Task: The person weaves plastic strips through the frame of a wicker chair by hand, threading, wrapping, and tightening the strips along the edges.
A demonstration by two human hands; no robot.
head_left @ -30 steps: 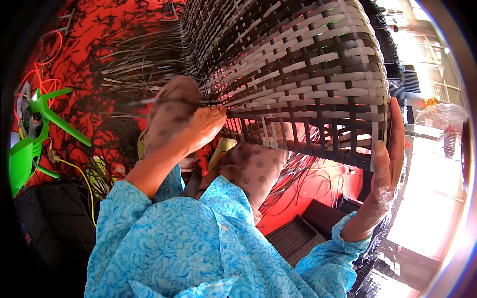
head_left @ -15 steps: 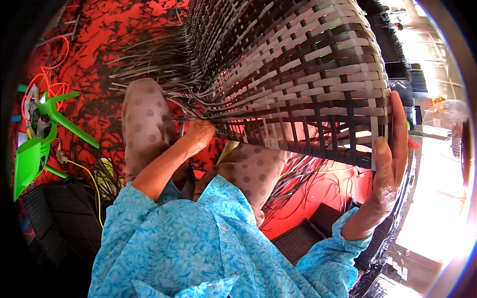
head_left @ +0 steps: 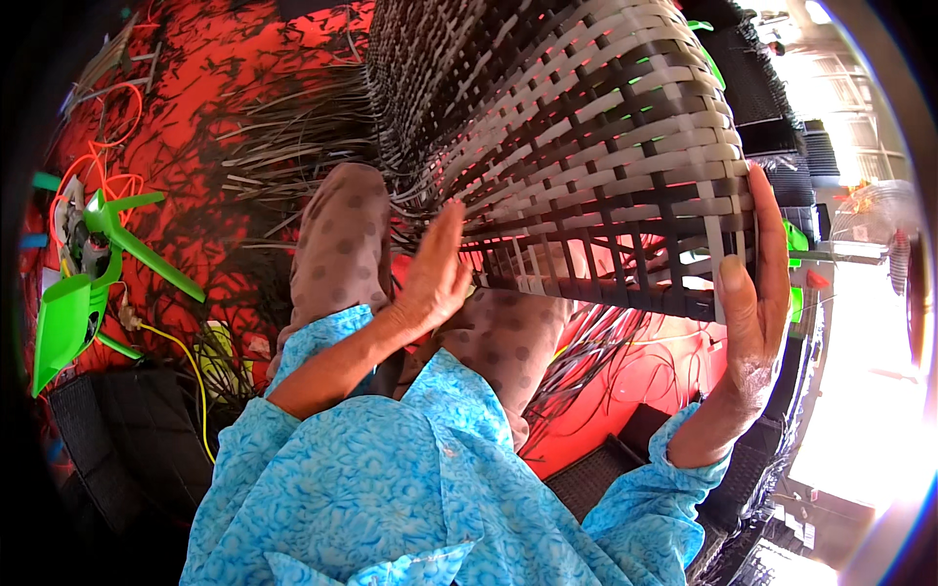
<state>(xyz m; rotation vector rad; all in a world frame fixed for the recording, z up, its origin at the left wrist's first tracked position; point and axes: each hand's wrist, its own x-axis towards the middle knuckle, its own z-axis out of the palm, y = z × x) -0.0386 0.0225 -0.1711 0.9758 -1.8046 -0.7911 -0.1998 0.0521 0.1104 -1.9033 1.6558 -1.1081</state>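
A large woven panel of grey and black flat strips leans in front of me, tapering toward its left corner. Its lower border is an open lattice of dark strips. At the right edge my right hand grips the panel, thumb on the near face and fingers round the outer side. My left hand is beside the lower left corner of the weave, fingers stretched upward and nothing seen in it. Whether its fingertips touch the strips I cannot tell. Long loose strip ends fan out leftward from the panel.
Strip scraps litter the red floor. A bright green stool-like object stands at left with orange and yellow cords. Black woven pieces lie at lower left, more at right. A fan stands far right. My knees are under the panel.
My left hand has moved right from the loose strips and its fingers have straightened. The panel's right edge, with my right hand on it, has shifted slightly left. My left knee has moved right.
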